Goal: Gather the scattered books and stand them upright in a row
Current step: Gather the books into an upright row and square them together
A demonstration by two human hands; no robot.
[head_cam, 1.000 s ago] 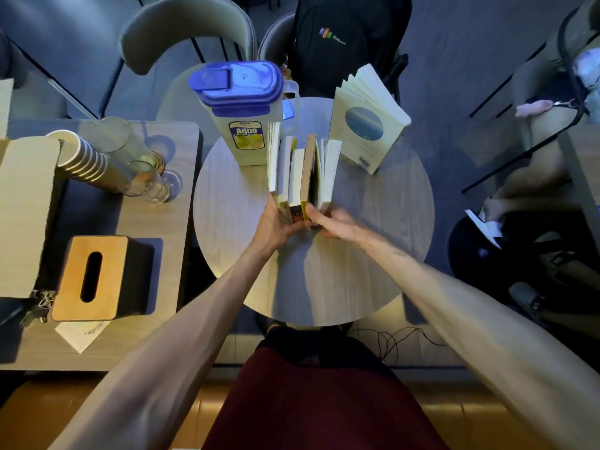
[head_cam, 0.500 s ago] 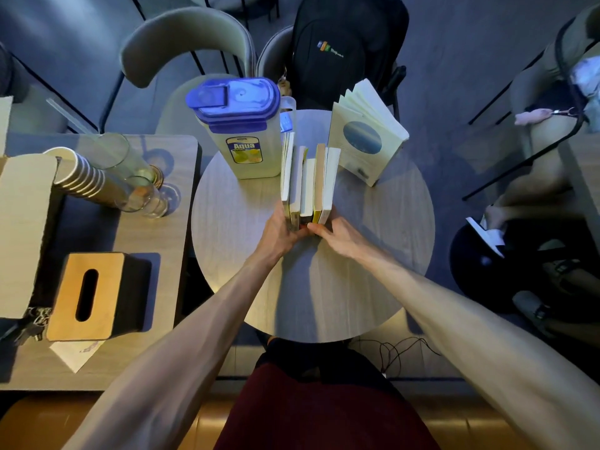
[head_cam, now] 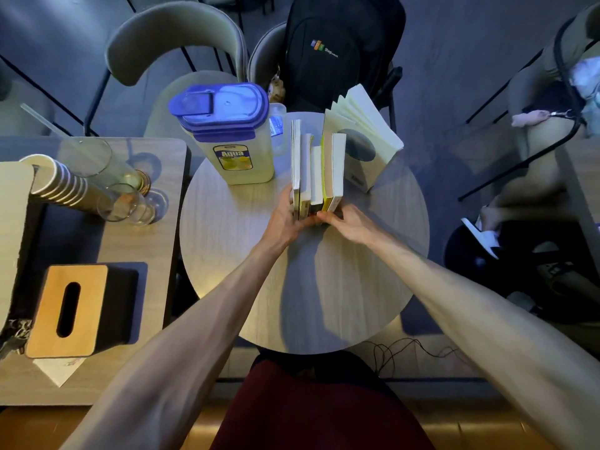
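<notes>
Five paperbacks (head_cam: 317, 170) stand upright mid-table (head_cam: 324, 287), pale page edges up, one yellow-covered, pressed together. The left hand (head_cam: 285, 219) and right hand (head_cam: 349, 224) clasp the row's near end from either side.

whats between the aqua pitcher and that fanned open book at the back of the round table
In the head view, the row of upright books stands between the pitcher and the open book, with both hands pressed at its near end.

both hands (left hand (head_cam: 285, 219), right hand (head_cam: 349, 224)) reach forward, fingertips nearly meeting.
</notes>
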